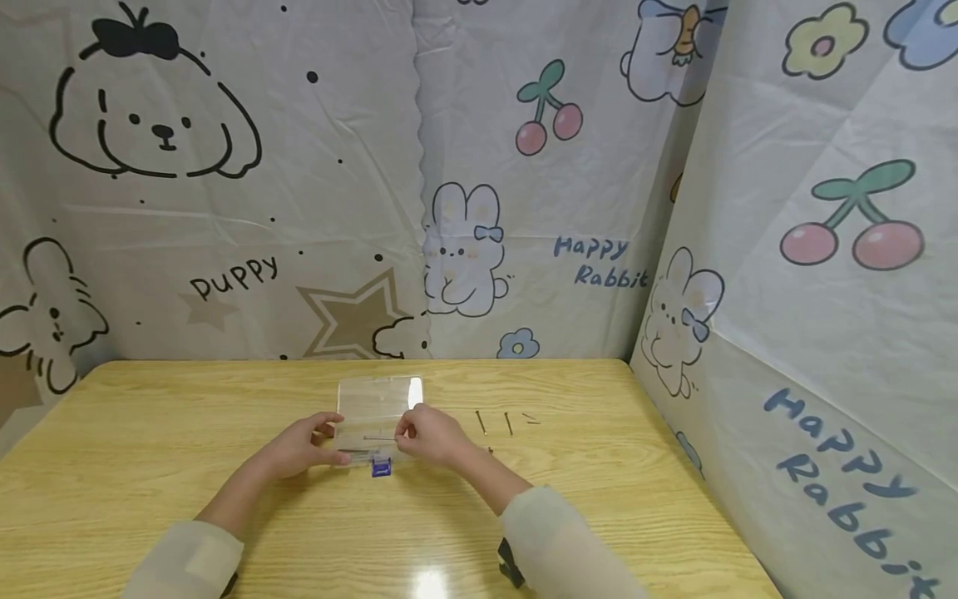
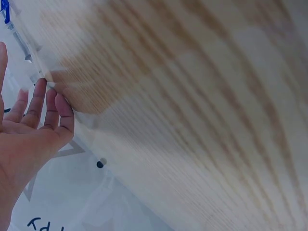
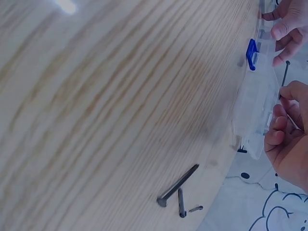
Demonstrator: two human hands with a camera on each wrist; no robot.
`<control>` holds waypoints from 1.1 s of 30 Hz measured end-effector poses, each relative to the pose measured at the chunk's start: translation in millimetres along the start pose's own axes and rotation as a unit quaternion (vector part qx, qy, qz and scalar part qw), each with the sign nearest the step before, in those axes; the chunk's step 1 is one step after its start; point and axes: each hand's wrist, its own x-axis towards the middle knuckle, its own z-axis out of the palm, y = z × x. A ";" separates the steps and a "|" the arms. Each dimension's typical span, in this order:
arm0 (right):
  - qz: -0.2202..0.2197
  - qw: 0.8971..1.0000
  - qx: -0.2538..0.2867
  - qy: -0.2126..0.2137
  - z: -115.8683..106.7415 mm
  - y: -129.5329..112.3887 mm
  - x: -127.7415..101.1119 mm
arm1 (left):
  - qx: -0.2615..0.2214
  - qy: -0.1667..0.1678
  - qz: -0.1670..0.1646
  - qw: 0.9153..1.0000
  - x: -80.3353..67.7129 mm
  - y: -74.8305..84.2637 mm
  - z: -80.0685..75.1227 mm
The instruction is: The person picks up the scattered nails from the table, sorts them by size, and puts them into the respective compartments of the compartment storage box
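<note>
A clear plastic box [image 1: 377, 408] with a blue latch [image 1: 381, 467] lies open on the wooden table [image 1: 150, 433]. My left hand [image 1: 323, 441] holds the box's left end between thumb and fingers. In the left wrist view its fingertips [image 2: 42, 84] touch the box edge. My right hand [image 1: 402, 434] pinches a thin nail [image 1: 377, 438] level over the box's tray. The right wrist view shows this hand [image 3: 281, 103] with the nail [image 3: 285, 77] beside the box [image 3: 255, 110]. The left hand's fingers [image 3: 284, 29] curl at the blue latch [image 3: 251, 52] there.
Three loose nails [image 1: 494, 423] lie on the table right of the box, also seen in the right wrist view as nails [image 3: 178, 187]. Cartoon-print sheets [image 1: 524, 208] wall in the table at the back and right.
</note>
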 end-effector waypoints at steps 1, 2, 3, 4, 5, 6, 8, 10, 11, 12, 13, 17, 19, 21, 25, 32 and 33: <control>-0.002 1.000 -0.003 0.001 0.4 -1.2 0.7 | 0.000 0.000 0.000 1.000 0.1 0.1 0.1; -0.004 1.000 -0.007 0.001 0.9 -2.2 1.4 | 0.000 0.000 -0.001 1.000 0.1 0.2 0.2; -0.005 1.000 -0.010 0.001 1.5 -3.4 2.1 | -0.001 0.001 -0.001 1.000 0.1 0.2 0.3; -0.006 1.000 -0.011 0.001 2.4 -4.3 3.0 | -0.001 0.000 -0.002 1.000 0.1 0.4 0.3; -0.007 1.000 -0.012 0.002 3.4 -5.3 3.8 | -0.002 0.000 -0.002 1.000 0.0 0.5 0.3; -0.007 1.000 -0.011 0.002 4.3 -6.3 4.8 | -0.002 -0.001 -0.002 1.000 0.0 0.7 0.3; -0.005 1.000 -0.010 0.002 5.8 -8.7 6.3 | -0.003 -0.001 -0.001 1.000 0.0 1.0 0.2; -0.003 1.000 -0.012 0.003 7.2 -11.0 7.6 | -0.004 -0.001 0.000 1.000 0.0 1.1 0.1; -0.001 1.000 -0.012 0.003 7.9 -12.1 8.3 | -0.004 -0.001 0.000 1.000 0.0 1.2 0.1; 0.001 1.000 -0.013 0.004 8.9 -12.8 9.1 | -0.003 -0.001 0.001 1.000 0.0 1.2 0.0; 0.003 1.000 -0.013 0.005 9.8 -13.6 9.7 | -0.003 -0.001 0.001 1.000 -0.1 1.3 0.0; 0.011 1.000 -0.011 0.005 13.3 -15.5 11.9 | -0.001 -0.003 0.001 1.000 -0.3 1.4 -0.2; 0.017 1.000 -0.011 0.004 14.3 -17.0 12.1 | 0.000 -0.004 0.001 1.000 -0.3 1.4 -0.1; 0.024 1.000 -0.008 0.005 15.1 -19.1 12.0 | 0.000 -0.003 0.002 1.000 0.0 1.1 0.0; 0.032 0.999 -0.005 0.006 16.5 -23.7 11.8 | 0.002 -0.002 0.001 1.000 0.8 0.2 0.1; 0.039 0.999 -0.008 0.012 18.6 -29.7 13.9 | 0.003 -0.003 0.002 1.000 1.0 -0.1 -0.6; 0.042 0.999 -0.008 0.012 19.1 -30.2 14.2 | 0.003 -0.003 0.002 1.000 1.0 0.0 -0.6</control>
